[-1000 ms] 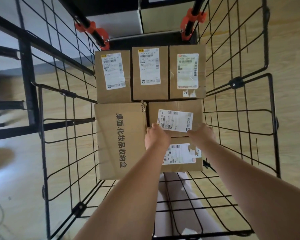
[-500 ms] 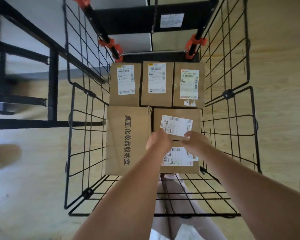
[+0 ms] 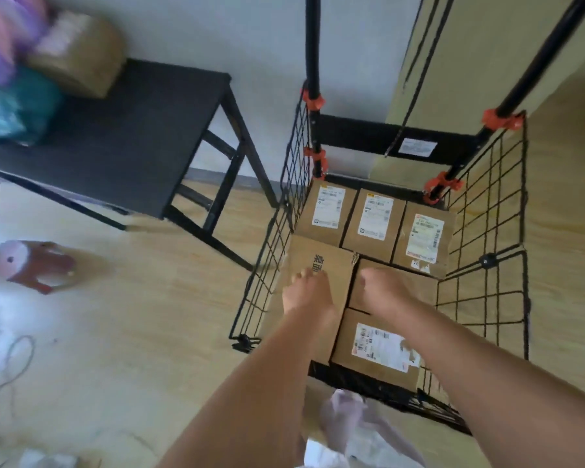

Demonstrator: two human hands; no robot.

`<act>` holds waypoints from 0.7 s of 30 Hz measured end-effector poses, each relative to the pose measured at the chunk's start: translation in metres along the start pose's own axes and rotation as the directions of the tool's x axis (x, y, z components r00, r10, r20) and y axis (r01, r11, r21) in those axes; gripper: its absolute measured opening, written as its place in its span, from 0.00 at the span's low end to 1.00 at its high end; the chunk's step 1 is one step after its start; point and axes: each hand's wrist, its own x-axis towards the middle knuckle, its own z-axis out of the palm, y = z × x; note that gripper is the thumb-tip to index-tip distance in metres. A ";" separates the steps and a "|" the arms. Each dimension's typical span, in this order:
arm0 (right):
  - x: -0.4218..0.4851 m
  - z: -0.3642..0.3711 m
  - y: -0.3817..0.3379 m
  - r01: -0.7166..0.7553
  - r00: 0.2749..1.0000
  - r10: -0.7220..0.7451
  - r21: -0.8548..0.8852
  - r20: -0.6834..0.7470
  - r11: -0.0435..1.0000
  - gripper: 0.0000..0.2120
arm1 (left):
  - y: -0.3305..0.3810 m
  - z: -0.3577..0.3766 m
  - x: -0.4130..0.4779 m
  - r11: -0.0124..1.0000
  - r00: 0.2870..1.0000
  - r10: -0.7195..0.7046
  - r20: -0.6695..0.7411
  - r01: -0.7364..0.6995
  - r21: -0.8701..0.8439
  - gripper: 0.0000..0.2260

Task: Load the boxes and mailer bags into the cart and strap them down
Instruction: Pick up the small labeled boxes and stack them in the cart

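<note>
Both your hands are down inside the cart (image 3: 486, 261), and neither has hold of anything. Your left hand (image 3: 306, 290) lies palm down on the long printed box (image 3: 321, 265), fingers stretched out flat along its top. Your right hand (image 3: 382, 292) rests on the smaller box (image 3: 416, 292) just right of it, and its fingers look relaxed rather than gripping, though the blur softens them.

The floor of the cart is tiled with cartons. A row of three labelled boxes (image 3: 374, 214) sits against the far wall, the long printed box runs near-to-far down the left side, and a labelled box (image 3: 379, 346) lies nearest you on the right.

What is left to load lies far and to the left, well apart from the cart, on the black table (image 3: 142, 136). A brown parcel (image 3: 78, 55) sits at the table's far left end. A purple mailer bag (image 3: 4, 35) is beside it at the picture's edge, and a teal mailer bag (image 3: 17, 106) lies just nearer. So the next reach goes left and away from you, and your left hand is the nearer one.

The brown parcel seems to lie with its long axis running along the table's length, one end pointing right towards the cart. Motion blur makes that a judgement only, and the bags are too smeared to give an axis. You will probably need to turn your body left and lift both hands clear of the wire wall first.
</note>
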 end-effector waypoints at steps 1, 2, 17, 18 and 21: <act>-0.003 -0.006 -0.013 0.022 1.000 -0.022 -0.015 -0.007 1.000 0.04 | -0.010 -0.008 -0.004 1.000 0.999 -0.007 -0.039 0.008 0.006 0.23; -0.006 -0.010 -0.026 0.038 0.999 -0.039 -0.050 -0.024 0.998 0.05 | -0.020 -0.015 -0.007 1.000 0.997 -0.015 -0.078 0.015 -0.004 0.23; -0.063 -0.014 -0.251 0.036 0.908 -0.155 -0.297 -0.389 0.954 0.04 | -0.235 -0.095 -0.065 0.934 0.949 -0.138 -0.282 0.030 -0.355 0.21; -0.066 -0.009 -0.269 0.051 0.911 -0.174 -0.315 -0.374 0.948 0.03 | -0.253 -0.095 -0.069 0.940 0.950 -0.147 -0.277 0.047 -0.339 0.21; -0.073 0.014 -0.320 0.101 0.916 -0.223 -0.345 -0.334 0.933 0.03 | -0.307 -0.094 -0.082 0.948 0.947 -0.162 -0.278 0.070 -0.312 0.23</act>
